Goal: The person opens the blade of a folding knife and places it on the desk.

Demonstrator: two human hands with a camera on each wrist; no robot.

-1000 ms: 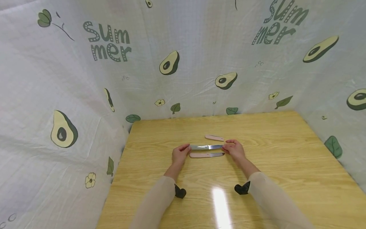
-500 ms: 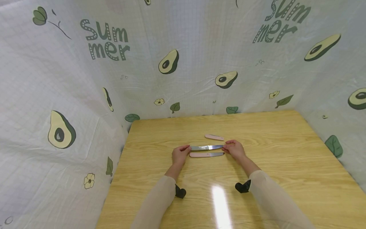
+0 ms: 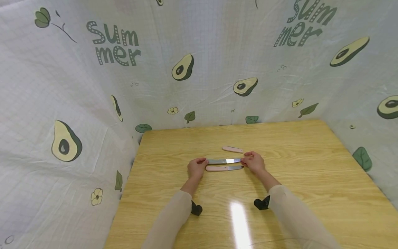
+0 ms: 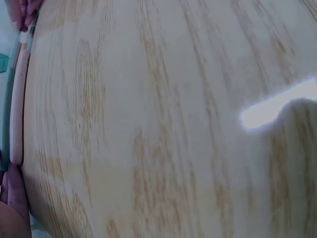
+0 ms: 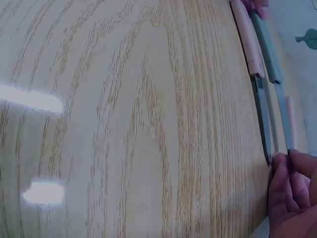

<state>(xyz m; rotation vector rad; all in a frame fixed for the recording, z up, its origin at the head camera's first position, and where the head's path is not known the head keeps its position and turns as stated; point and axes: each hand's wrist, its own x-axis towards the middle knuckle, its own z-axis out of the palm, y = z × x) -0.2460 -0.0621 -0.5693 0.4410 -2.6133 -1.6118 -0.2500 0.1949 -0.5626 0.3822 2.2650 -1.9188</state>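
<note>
A green-handled folding knife with its blade out stretches between both hands. My left hand pinches the handle's end. At the other end, my right hand pinches the blade tip between thumb and fingers. Just nearer to me, a pink-handled knife lies on the table with its blade out, parallel to the green one. Beyond them lies a second pink knife, folded. In the right wrist view the green handle runs beside the pink handle, blades pointing towards my right hand.
The knives are on a wood-grain table, with a glare spot near its front. A white curtain printed with avocados and leaves stands along the back and both sides. Black wrist mounts sit at both cuffs.
Both hands stay at the ends of the green knife. Its blade and handle catch the light differently, so it has tilted slightly. The two pink knives have not moved.
</note>
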